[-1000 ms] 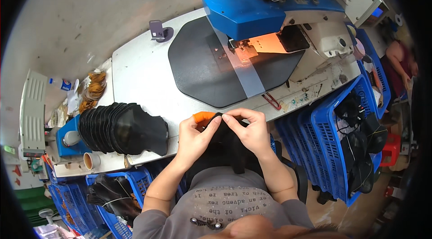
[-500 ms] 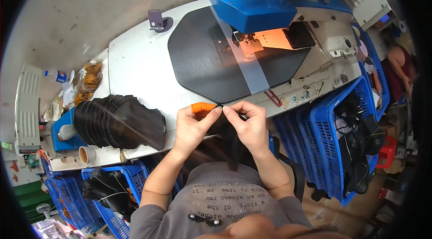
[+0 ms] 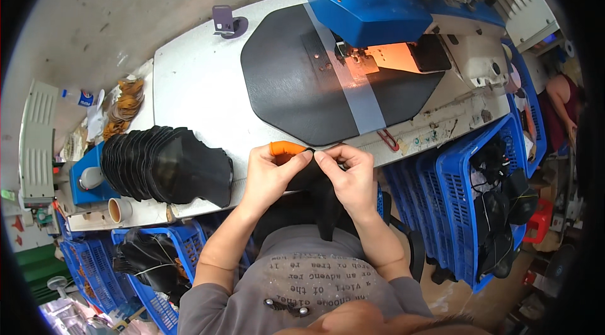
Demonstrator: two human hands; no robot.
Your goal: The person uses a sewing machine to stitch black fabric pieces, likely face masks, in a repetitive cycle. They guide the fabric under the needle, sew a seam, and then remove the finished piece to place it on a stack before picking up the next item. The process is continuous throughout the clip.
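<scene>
Between my two hands, just off the front edge of the table, hangs a limp black fabric piece (image 3: 324, 206). My left hand (image 3: 268, 177) pinches its upper edge between thumb and index finger, with an orange finger cover (image 3: 285, 148) on the index finger. My right hand (image 3: 348, 174) pinches the same edge, its thumb tip close to the left one. The lower part of the piece drops toward my lap, dark against dark, so its outline is partly lost. Beyond my hands stands a blue-topped sewing machine (image 3: 362, 10), its needle area lit orange.
A black octagonal mat (image 3: 283, 83) crossed by a grey strip covers the machine bed. Stacked black cut pieces (image 3: 164, 165) lie at the left beside a tape roll (image 3: 120, 210). Red-handled snips (image 3: 388, 140) lie right of my hands. Blue crates (image 3: 450, 202) stand at both sides.
The view has shifted slightly, so the table and machine sit a little farther right. Both hands keep their pinch, and the hanging end of the fabric is steadier.
</scene>
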